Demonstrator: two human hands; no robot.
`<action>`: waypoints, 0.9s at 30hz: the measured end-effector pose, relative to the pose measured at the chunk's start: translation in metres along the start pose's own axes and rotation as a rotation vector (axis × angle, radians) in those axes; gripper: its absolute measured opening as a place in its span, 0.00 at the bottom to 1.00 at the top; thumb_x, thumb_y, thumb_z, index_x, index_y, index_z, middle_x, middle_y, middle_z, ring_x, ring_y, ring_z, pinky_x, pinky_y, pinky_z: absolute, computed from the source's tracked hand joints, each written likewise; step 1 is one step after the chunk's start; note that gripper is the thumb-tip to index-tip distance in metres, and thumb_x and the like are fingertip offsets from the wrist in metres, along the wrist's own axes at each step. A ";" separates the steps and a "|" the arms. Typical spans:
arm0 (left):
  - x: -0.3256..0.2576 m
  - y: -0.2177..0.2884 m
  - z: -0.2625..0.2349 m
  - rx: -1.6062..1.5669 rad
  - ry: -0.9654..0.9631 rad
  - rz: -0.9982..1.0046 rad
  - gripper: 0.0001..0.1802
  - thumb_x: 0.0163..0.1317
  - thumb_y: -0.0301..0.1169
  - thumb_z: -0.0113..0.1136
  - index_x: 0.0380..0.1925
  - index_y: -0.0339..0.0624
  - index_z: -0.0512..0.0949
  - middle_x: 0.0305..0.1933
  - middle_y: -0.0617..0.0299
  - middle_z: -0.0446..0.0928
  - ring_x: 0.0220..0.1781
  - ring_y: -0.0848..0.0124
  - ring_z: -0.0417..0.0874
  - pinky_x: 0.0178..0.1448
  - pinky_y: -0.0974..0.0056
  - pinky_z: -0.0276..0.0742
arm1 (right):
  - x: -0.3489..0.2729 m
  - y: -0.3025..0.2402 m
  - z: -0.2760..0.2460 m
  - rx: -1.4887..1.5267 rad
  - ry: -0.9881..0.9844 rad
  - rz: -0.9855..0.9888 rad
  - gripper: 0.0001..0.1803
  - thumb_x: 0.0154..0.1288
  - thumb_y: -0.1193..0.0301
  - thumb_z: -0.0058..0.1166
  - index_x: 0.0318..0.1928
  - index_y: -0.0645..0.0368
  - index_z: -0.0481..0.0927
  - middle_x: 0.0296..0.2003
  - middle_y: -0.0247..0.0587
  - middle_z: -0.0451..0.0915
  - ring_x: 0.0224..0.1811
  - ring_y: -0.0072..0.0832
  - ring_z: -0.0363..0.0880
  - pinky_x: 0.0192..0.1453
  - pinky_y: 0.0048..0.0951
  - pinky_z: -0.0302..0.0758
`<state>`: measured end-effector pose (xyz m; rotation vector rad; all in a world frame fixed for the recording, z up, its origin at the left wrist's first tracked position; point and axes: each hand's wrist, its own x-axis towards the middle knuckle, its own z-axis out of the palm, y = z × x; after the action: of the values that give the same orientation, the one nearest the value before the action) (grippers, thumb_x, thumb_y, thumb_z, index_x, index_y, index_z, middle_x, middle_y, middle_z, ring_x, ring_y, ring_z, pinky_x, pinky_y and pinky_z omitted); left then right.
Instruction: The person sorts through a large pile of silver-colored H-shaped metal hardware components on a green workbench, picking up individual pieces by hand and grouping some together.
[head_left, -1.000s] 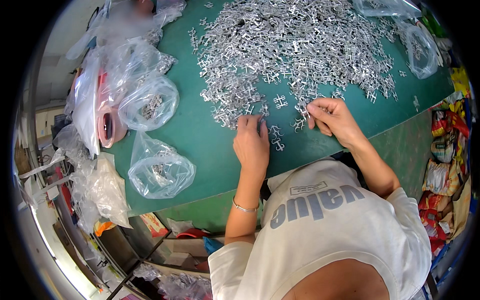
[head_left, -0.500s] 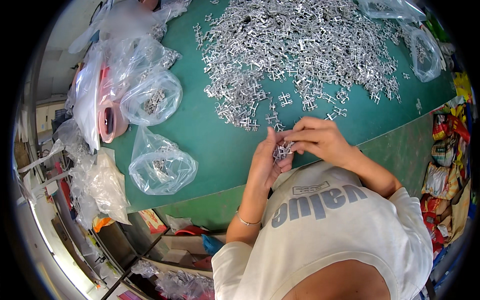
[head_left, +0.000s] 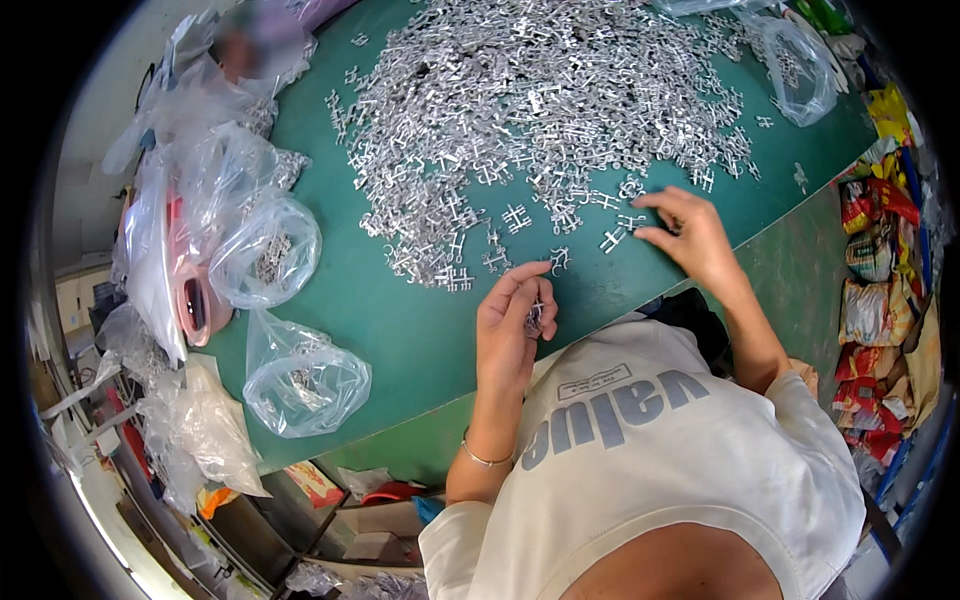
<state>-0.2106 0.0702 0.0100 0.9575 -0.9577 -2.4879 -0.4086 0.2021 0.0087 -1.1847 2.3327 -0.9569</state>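
Note:
Small silvery metal pieces (head_left: 536, 316) lie in my left hand (head_left: 508, 325), whose fingers curl round them at the near side of the table. To the right, my right hand (head_left: 692, 240) reaches over the table top with thumb and fingertips apart and nothing visible between them. Just beyond those fingertips are a few loose metal pieces (head_left: 612, 240). A large heap of the same H-shaped metal pieces (head_left: 540, 100) spreads across the far part of the green table (head_left: 420, 350).
At the left, clear plastic bags (head_left: 305, 385) holding metal pieces stand near a pink holder (head_left: 198, 308). Another clear bag (head_left: 800, 75) lies at the far right. Colourful packets (head_left: 875, 320) are stacked beyond the table's right edge. Shelves (head_left: 380, 530) sit below the near left edge.
My right hand has left my left hand and moved right, to the loose pieces. The left hand has curled its fingers round its metal pieces. The whole view has shifted slightly.

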 end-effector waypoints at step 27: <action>0.020 -0.015 0.037 -0.115 -0.031 -0.343 0.20 0.65 0.38 0.42 0.35 0.27 0.71 0.39 0.43 0.76 0.38 0.61 0.81 0.35 0.68 0.82 | 0.013 0.008 0.010 -0.099 0.206 -0.070 0.10 0.50 0.74 0.56 0.36 0.59 0.77 0.25 0.41 0.73 0.23 0.38 0.73 0.27 0.33 0.69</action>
<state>-0.2512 0.0892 0.0104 1.1298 -0.6971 -2.8093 -0.4151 0.1906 -0.0040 -1.2672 2.5406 -1.0424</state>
